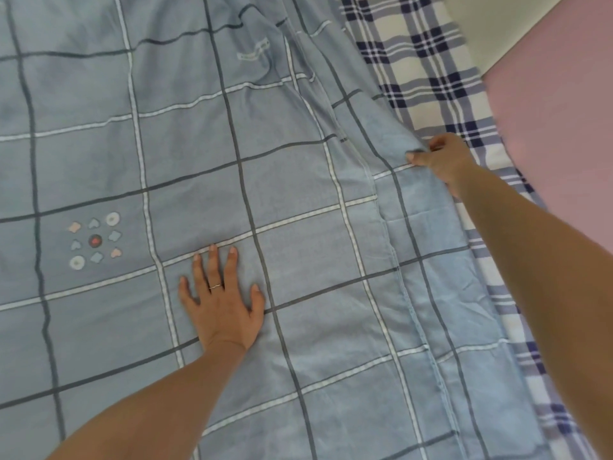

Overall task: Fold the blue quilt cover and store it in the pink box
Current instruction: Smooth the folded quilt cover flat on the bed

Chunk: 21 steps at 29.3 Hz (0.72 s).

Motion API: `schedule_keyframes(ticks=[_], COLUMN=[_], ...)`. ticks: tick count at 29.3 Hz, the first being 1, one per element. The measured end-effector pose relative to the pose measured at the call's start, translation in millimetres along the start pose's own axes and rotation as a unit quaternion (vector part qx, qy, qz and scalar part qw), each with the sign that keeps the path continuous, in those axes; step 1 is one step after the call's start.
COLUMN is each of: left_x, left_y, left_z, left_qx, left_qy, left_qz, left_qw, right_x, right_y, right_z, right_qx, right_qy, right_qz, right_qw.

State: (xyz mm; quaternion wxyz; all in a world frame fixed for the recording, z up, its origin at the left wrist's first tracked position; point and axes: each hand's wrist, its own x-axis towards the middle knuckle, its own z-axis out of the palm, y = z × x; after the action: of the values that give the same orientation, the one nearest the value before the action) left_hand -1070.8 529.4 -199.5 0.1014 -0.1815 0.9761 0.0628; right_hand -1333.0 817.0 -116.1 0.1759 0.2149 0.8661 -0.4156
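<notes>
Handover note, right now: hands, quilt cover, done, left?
Left hand: flat, fingers spread, pressing the light blue checked fabric quilt cover.
Right hand: pinches the cover's right edge.
Cover lies spread over a navy-and-white plaid sheet.
Pink surface at far right; cannot tell whether it is the box.
Done: cover laid out.
Left: fold it, store it.
</notes>
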Motion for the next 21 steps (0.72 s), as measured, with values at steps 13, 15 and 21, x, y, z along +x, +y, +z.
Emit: schedule_keyframes(ticks=[13,15,21], left_x=[1,3,1], left_y=[1,2,1], left_z=[0,0,0], left_qx=[0.004,0.007,0.005], left_qy=[0.003,0.004,0.008], left_qz=[0.002,0.002,0.000], left_qw=[1.000,1.000,1.000], right_x=[18,19,25], right_y=[-1,-5,-8], right_z=[-5,-4,-10], right_qx=[0.087,0.038,-0.054], right_qy=[0.009,0.032,0.108], right_qz=[-0.022,-0.042,-0.110], right_qw=[0.996,0.998,0.987])
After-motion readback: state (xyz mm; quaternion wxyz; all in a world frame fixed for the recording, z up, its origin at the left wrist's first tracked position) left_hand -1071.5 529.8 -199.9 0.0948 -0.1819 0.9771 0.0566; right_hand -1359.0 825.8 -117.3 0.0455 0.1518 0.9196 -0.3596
